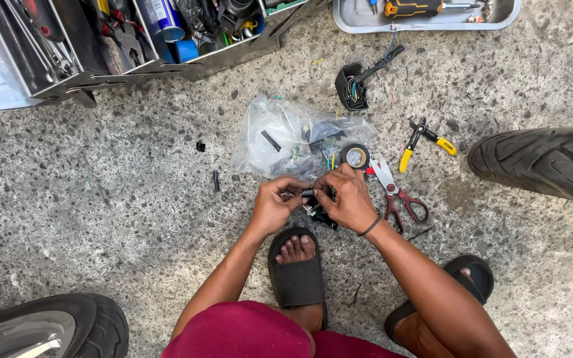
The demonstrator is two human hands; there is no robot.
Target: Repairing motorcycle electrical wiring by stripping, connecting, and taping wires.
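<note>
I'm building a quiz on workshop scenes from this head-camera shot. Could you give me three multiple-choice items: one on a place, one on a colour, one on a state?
1. Where do the scissors lie?
A. Inside the toolbox
B. On the floor beside the right hand
C. On the tyre

2. What colour are the plier handles?
A. Yellow
B. Blue
C. Green

3. What is the left hand doing?
A. Resting flat on the floor
B. Holding the tape roll
C. Pinching a small black part with the right hand

Answers: 1 B, red-handled, just right of that hand; 2 A, both grips yellow; 3 C, fingers of both hands meet on it.
</note>
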